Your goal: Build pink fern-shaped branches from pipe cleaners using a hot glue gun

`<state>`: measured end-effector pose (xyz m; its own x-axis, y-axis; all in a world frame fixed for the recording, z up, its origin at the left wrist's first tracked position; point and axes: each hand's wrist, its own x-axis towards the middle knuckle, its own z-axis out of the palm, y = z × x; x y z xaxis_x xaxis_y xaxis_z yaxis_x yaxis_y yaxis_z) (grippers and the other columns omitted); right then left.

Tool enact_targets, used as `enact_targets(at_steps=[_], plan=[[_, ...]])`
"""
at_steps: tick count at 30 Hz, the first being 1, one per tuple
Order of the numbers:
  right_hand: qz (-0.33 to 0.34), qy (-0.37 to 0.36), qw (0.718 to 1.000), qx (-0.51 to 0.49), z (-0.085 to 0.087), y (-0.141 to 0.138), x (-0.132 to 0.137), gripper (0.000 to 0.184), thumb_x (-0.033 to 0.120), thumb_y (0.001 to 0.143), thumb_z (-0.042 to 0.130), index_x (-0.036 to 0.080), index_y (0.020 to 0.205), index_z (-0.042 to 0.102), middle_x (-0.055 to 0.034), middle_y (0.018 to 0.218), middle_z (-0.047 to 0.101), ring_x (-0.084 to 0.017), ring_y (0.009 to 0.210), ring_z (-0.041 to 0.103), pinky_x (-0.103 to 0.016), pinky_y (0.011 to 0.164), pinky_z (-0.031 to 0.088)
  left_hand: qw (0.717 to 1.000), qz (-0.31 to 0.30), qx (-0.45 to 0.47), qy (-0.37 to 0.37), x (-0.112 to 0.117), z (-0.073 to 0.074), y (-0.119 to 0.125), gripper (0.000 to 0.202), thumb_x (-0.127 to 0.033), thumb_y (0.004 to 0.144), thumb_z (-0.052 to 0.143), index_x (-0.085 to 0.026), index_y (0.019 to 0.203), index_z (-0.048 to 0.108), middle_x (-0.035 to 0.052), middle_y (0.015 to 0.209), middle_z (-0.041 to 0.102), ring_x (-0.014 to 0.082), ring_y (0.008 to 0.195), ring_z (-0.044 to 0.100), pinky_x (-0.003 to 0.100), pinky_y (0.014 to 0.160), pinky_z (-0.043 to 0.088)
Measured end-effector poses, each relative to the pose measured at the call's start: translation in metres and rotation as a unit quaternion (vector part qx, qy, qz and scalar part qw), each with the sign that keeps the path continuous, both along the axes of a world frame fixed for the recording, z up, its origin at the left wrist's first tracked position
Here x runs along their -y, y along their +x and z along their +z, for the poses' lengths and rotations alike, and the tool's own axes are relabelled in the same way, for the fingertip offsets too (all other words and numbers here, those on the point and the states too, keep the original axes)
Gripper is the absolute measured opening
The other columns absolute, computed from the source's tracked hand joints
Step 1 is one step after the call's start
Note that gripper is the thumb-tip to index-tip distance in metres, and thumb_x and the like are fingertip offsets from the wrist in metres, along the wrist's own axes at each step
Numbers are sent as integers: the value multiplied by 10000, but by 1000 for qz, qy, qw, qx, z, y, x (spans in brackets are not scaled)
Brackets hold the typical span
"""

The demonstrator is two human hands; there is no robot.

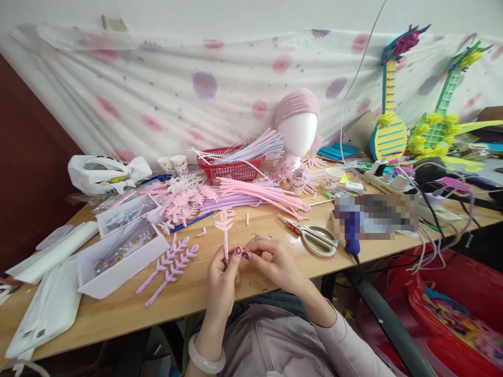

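Note:
A pale pink pipe-cleaner sprig (223,226) stands upright over the table edge, its leafy loops at the top and a twisted stem below. My left hand (223,277) is closed around the lower stem, thumb against the fingers. Close beside it, my right hand (280,264) pinches thumb and forefinger together at the left thumb tip; what lies between them is hidden. Two lilac pipe-cleaner sprigs (173,271) lie flat to the left of my hands. To the right rest scissors (314,238) with pale handles, pointing away to the left.
A white box (121,267) of beads stands at left. Loose pink pipe cleaners (259,193) lie behind my hands, before a red basket (231,170). A white foam head (297,133) stands behind. At right are a blue glue gun (352,233), cables and a pixelated patch.

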<state>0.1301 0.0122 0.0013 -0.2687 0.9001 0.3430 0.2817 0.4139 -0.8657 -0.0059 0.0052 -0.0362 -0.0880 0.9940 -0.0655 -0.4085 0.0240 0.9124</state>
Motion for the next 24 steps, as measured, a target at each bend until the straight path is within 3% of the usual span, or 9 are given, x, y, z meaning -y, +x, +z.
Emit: enact_targets(at_steps=[4,13,19,24], plan=[[-12,5,1000,-19,-1,-1,1,152,242,864,578,174,771,678,-40,761,652,-167,740,588,-282,682,446,1000,-17,-10,2,0,-2,0,331,-454,729,716,-156,801,591,-114,472,304,24,383,191,159,375,137],[-79,-76,981,-161,-12,-3,-3,170,343,787,642,177,763,668,-42,771,640,-169,729,576,-292,684,456,999,7,43,2,1,4,1,317,-402,707,742,-165,770,541,-134,444,274,22,378,171,133,368,147],[-51,-142,964,-220,-13,-3,-4,218,390,749,681,179,798,654,-16,773,631,-146,700,571,-277,689,466,999,19,48,0,0,5,1,340,-408,677,762,-161,772,549,-132,446,290,17,369,189,129,364,157],[-44,-124,966,-221,-16,0,-6,241,402,755,702,177,823,651,-14,777,636,-147,729,571,-273,700,446,999,-8,31,-3,0,1,-1,324,-411,701,743,-162,767,547,-128,472,282,18,382,190,133,366,155]])
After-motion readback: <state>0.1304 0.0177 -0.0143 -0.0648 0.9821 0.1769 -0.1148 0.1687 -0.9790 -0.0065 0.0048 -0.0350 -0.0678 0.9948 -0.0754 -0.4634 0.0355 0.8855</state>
